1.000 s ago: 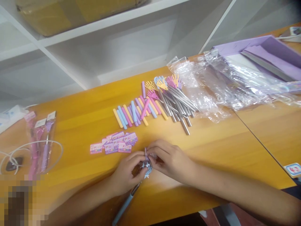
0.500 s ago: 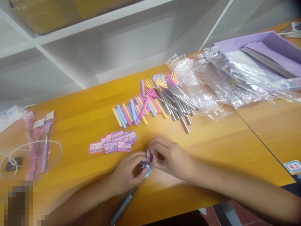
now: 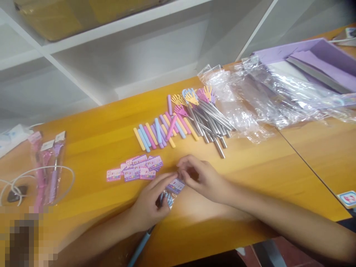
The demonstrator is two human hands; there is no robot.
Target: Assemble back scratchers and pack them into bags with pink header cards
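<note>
A blue back scratcher with a hand-shaped head lies in a clear plastic bag, its handle pointing toward the front edge of the table. My left hand is closed around the head end, thumb on the bag and forefinger stretched along its top. A purple printed card sits above the head, apparently inside the bag. My right hand pinches at the bag's top edge, its fingertips meeting those of my left hand. The plastic between the fingertips is barely visible.
Several printed cards lie left of my hands. Beyond are coloured handle tubes and metal-rod back scratchers. Clear bags spread beside a purple box. Bagged back scratchers and a white cable lie left.
The card has turned flat, and its printed face now shows between my hands. My left hand has shifted slightly left, its forefinger stretching toward my right fingertips. The handle has moved a little left.
</note>
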